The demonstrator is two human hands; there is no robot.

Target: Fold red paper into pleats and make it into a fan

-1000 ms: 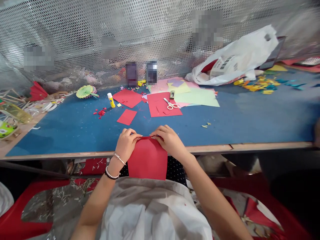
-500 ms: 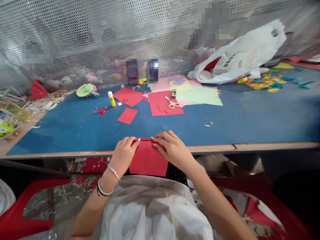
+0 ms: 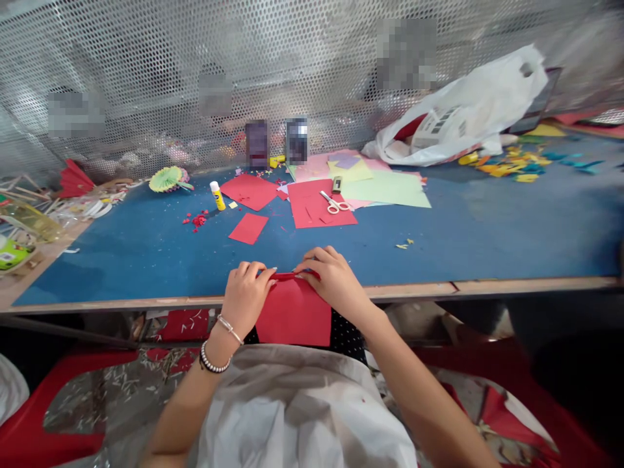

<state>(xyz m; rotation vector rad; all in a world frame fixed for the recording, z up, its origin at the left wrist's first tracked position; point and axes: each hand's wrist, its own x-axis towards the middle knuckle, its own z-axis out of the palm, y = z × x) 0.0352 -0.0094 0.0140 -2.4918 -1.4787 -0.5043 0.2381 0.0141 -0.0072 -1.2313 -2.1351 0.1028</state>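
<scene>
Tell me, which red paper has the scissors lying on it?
The big red sheet in the middle of the blue table. The scissors lie on it; the small red piece and the other red sheet beside it carry nothing.

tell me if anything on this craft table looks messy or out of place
Mostly scraps. Small red paper bits lie scattered on the blue table near the glue stick, and yellow and teal offcuts are strewn at the far right. The red sheet under both hands overhangs the table's near edge.
</scene>
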